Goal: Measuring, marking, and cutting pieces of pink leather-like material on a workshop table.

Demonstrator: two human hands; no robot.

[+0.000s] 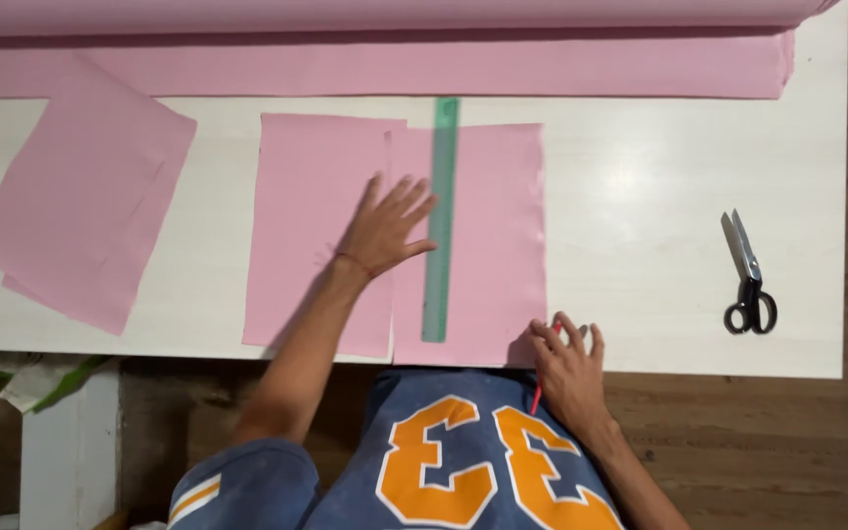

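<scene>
Two hands are on the job here, both down at the near edge of the white worktop (640,196). Closest in, the right hand (569,368) sits at the bottom right corner of the pink fabric piece (488,236), fingers curled around a slim red marking pencil (537,397) that points back toward the body; the fingertips rest on the fabric's corner right at the worktop's edge. Just beyond, the left hand (385,231) is spread wide and flat, palm down, pressing on the seam where that piece meets a second pink piece (321,226) lying against it on the left. Its fingertips reach the edge of a long translucent green ruler (440,221), which lies straight up and down on the right-hand piece, running from near its bottom edge to past its top edge. A thin red band circles the left wrist.

Off to the left, well apart, a small stack of cut pink pieces (80,206) lies tilted on the worktop. Off to the right, also well apart, black-handled scissors (748,280) rest closed, blades pointing away. Farthest back, a long bolt of pink fabric (395,39) stretches across the whole far side, with its loose end spread flat in front of it.
</scene>
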